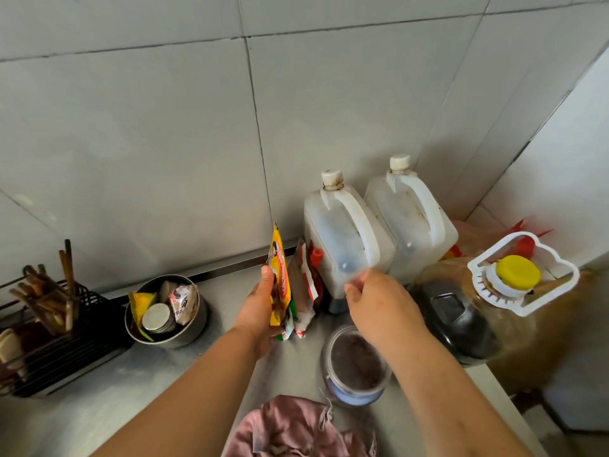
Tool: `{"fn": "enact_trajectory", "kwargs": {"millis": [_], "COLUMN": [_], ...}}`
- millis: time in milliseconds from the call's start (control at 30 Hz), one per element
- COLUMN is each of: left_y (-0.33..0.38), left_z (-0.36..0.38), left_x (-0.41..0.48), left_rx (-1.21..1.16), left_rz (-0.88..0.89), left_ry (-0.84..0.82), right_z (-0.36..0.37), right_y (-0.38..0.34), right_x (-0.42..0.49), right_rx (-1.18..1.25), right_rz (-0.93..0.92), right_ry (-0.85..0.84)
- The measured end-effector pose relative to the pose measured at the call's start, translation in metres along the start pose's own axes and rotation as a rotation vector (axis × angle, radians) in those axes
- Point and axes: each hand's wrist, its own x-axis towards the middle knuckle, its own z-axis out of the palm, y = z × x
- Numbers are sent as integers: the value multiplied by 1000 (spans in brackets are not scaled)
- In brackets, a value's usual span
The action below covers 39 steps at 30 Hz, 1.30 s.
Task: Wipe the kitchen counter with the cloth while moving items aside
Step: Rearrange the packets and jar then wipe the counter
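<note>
Overhead, a grey tiled wall (pixel 164 143) is filling the upper field, and a steel counter (pixel 148 390) is running below it. At far right a large oil bottle (pixel 478 324) with a yellow cap and white carry handle is standing nearest the camera. Two white jugs are standing side by side in the corner, the nearer jug (pixel 342 245) to the left of the farther jug (pixel 412 225). At far left a black rack (pixel 66 357) is holding upright chopsticks (pixel 56 291). Beside it a metal bowl (pixel 194 334) is holding packets and a lid. The pink cloth (pixel 290 427) is lying crumpled on the counter at the near edge, between the two forearms, with neither hand touching it. A clear jar (pixel 356 364) of dark contents is sitting just beyond it. The left hand (pixel 260 305) is gripping a yellow packet (pixel 280 282) upright, fingers and thumb closing round its edge. Red-and-white packets (pixel 303 291) are leaning against the nearer jug. The right hand (pixel 375 298) is reaching at that jug's handle; its fingers are blurring, so their grip cannot be told.
</note>
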Motion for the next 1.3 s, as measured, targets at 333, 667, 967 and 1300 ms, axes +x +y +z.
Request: {"fn": "enact_trajectory", "kwargs": {"millis": [333, 667, 967, 1300], "left_y": [-6, -7, 4, 7], "left_z": [-14, -10, -5, -4], "left_x": [-3, -3, -6, -16], "left_rx": [-64, -162, -22, 51], "left_rz": [2, -29, 25, 82], "left_ry": [72, -14, 23, 44], "right_z": [2, 32, 30, 30], "right_y": [-36, -63, -51, 11], "right_x": [-18, 10, 4, -87], "right_rx": [-249, -574, -424, 13], "right_rz": [-404, -437, -378, -560], "right_ry": [-439, -642, -514, 153]}}
